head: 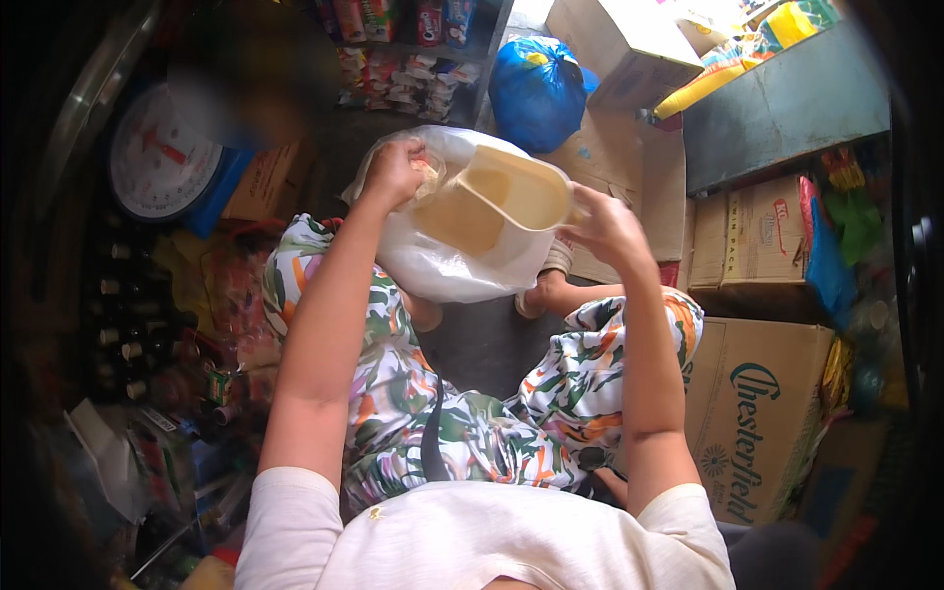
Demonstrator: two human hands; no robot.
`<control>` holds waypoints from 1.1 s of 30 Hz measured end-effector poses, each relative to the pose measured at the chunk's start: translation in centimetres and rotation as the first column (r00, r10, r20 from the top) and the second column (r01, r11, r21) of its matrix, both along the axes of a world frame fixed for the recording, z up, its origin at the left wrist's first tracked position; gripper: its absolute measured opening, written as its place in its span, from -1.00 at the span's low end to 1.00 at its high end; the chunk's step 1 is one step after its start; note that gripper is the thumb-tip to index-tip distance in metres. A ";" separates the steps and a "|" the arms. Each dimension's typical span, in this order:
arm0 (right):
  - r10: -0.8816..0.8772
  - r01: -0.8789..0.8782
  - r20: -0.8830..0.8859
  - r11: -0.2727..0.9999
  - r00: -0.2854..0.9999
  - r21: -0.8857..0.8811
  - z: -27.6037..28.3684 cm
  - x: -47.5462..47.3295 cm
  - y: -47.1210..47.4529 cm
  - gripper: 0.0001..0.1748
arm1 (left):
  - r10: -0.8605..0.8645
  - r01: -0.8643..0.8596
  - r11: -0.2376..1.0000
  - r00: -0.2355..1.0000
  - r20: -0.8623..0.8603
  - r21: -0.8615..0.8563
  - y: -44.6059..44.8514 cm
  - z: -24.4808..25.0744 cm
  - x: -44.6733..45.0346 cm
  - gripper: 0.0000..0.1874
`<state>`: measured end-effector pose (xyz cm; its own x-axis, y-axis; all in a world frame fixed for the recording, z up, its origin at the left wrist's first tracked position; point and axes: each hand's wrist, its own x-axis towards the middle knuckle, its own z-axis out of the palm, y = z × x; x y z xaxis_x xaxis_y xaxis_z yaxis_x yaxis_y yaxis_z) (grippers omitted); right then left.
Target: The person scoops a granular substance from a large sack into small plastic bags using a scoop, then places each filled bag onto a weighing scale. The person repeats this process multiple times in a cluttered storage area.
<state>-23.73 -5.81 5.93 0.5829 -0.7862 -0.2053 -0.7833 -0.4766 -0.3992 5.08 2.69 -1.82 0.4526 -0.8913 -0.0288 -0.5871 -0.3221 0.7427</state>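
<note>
A large white plastic bag (472, 276) with tan contents lies open between my knees. My left hand (398, 173) is closed on a small clear plastic bag (430, 181) at the left side of the opening. With my right hand (608, 225) I grip the handle end of a cream plastic scoop (527, 184), which is tilted over the large bag, its mouth towards my left hand. Some tan stuff shows in the scoop; its exact kind cannot be told.
A blue tied plastic bag (538, 92) and cardboard boxes (763, 413) stand ahead and to the right. On the left are a dial scale (166, 155), dark bottles (129, 310) and a cardboard box (265, 181). Shelves hold small packets (413, 81) beyond the large bag.
</note>
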 end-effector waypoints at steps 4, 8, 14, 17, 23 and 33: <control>0.353 -0.330 0.282 0.935 0.892 -0.128 -1.5 6.1 1.2 -0.40 | -0.118 0.120 0.990 0.993 -0.030 0.074 0.1 1.7 0.4 -0.48; 0.611 -0.561 0.192 0.787 0.768 -0.258 -1.8 10.3 0.6 -0.59 | -0.246 0.298 0.954 0.831 -0.499 0.026 0.7 6.6 -0.4 -0.46; 0.613 -0.597 0.393 0.782 0.686 -0.179 3.1 10.0 0.7 -0.86 | -0.342 0.218 0.940 0.579 -0.740 -0.264 4.2 8.0 0.9 -0.39; 0.623 -0.653 0.475 0.747 0.621 -0.124 6.4 9.6 0.8 -0.88 | -0.573 0.032 0.814 0.209 -0.792 -0.580 4.6 6.5 -3.0 -0.09; 0.438 -0.454 0.251 0.891 0.863 0.005 0.7 12.5 -3.2 -0.78 | -0.324 -0.095 0.946 -0.292 -0.900 -0.310 4.4 -2.4 -12.1 -0.33; 0.485 -0.514 0.359 0.858 0.797 -0.017 3.0 7.3 -2.8 -0.75 | -0.293 0.101 0.956 0.232 -0.928 -0.277 6.5 -0.1 -11.8 -0.35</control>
<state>-16.38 -8.59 8.96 0.9339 -0.3562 0.0311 -0.2535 -0.7208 -0.6451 -6.69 9.18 -1.96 -0.0131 -0.9835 -0.1804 0.5498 -0.1578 0.8203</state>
